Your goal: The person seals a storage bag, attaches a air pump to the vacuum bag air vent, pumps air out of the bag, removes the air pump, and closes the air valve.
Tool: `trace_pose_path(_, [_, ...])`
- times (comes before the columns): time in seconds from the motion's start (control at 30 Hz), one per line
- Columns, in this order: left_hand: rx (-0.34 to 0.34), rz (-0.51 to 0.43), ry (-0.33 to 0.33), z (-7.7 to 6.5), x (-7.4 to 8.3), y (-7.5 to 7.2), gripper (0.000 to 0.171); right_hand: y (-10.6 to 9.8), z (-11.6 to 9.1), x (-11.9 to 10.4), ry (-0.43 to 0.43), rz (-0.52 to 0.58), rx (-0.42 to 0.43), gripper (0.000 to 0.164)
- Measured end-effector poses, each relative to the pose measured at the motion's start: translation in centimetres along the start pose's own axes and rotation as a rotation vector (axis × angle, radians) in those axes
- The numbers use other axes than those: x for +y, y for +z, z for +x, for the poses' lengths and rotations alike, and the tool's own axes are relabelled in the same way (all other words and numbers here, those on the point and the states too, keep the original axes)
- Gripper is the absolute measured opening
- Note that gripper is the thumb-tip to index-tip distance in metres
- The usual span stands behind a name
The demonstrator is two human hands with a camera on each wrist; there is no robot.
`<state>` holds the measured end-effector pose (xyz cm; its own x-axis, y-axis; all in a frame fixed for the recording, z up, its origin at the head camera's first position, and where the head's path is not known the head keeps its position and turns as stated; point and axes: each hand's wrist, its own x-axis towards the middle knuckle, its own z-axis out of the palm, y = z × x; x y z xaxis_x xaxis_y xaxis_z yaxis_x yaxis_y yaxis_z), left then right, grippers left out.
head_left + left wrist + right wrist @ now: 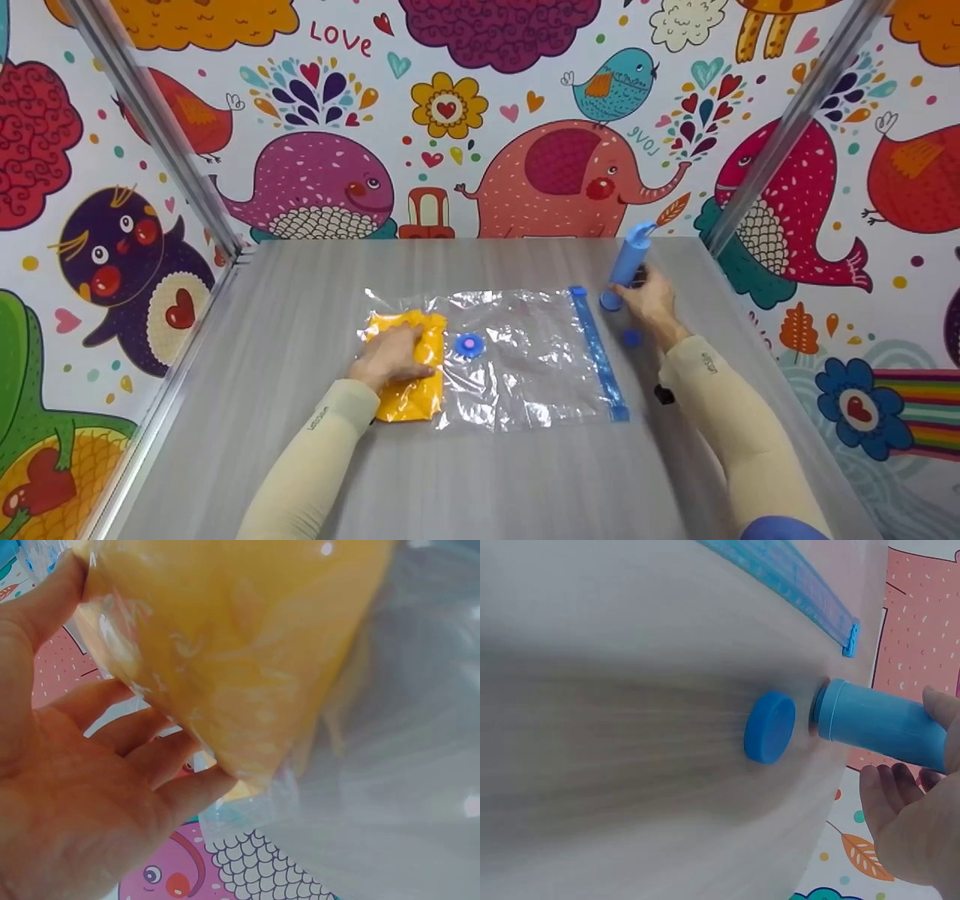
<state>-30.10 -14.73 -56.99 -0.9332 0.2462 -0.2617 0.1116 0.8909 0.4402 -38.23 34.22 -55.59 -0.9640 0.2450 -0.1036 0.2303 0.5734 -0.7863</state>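
A clear plastic vacuum bag (517, 382) lies flat, with a folded yellow item (411, 403) inside its left end. My left hand (391, 356) rests over that yellow bundle; in the left wrist view its fingers (142, 727) are extended and spread against the film. A blue hand pump (628, 259) stands on the table past the bag's right end. Around it is my right hand (654, 301), thumb at the barrel, while the right wrist view has the fingers (889, 791) nearly straight and apart from the pump.
A round blue valve (469, 345) with a pink centre sits on the bag. Along the bag's right edge runs a blue zip strip (598, 360). A blue cap (769, 727) lies beside the pump's base. Patterned walls (442, 187) border the grey table (480, 487).
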Motion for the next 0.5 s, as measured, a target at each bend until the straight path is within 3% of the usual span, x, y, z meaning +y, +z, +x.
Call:
trace_pose_path(0.2, [0.010,0.030,0.017,0.1,-0.1,0.1,0.089,-0.5,-0.5,0.3,-0.002,-0.060,-0.020,0.076])
trace_pose_path(0.33, [0.022,0.075,0.047,0.1,-0.1,0.1,0.087,-0.8,-0.8,0.5,0.045,-0.104,-0.045,0.076])
trace_pose_path(0.5, [0.009,0.043,0.027,0.1,0.0,0.1,0.090,-1.3,-1.3,0.8,0.108,-0.103,-0.106,0.080])
